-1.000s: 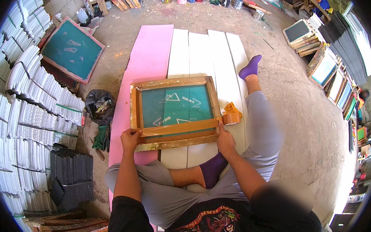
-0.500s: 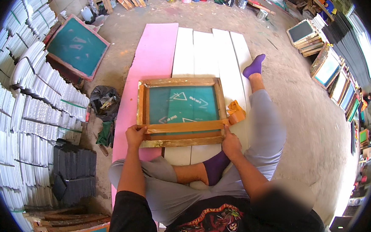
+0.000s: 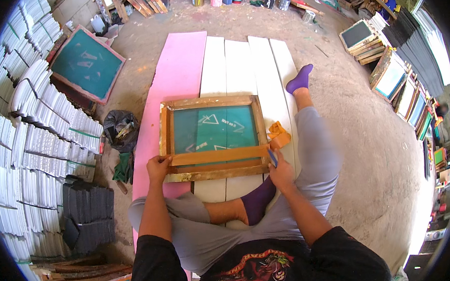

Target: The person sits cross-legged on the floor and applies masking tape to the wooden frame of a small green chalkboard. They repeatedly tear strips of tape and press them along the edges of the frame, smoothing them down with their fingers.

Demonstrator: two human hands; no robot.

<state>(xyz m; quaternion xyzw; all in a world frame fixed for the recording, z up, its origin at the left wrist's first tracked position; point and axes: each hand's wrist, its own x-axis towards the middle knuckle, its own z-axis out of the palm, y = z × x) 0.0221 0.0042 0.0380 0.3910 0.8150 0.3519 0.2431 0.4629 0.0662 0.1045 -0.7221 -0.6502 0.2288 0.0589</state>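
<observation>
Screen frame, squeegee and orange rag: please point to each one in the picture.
Screen frame [image 3: 210, 102]: head view, on its far wooden bar.
Squeegee [image 3: 220, 154]: head view, on the middle of its wooden bar.
Orange rag [image 3: 278, 134]: head view, on its middle, beside the frame.

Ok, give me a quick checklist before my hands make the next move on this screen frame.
1. Left hand braces the wooden screen frame at its near left corner: ok.
2. Right hand at the near right corner, holding a small blue tool: ok.
3. Frame lies flat over the white boards and pink board: ok.
4. Orange rag off the mesh: ok.
5. Frame exactly lined up with the boards: cannot tell.
</observation>
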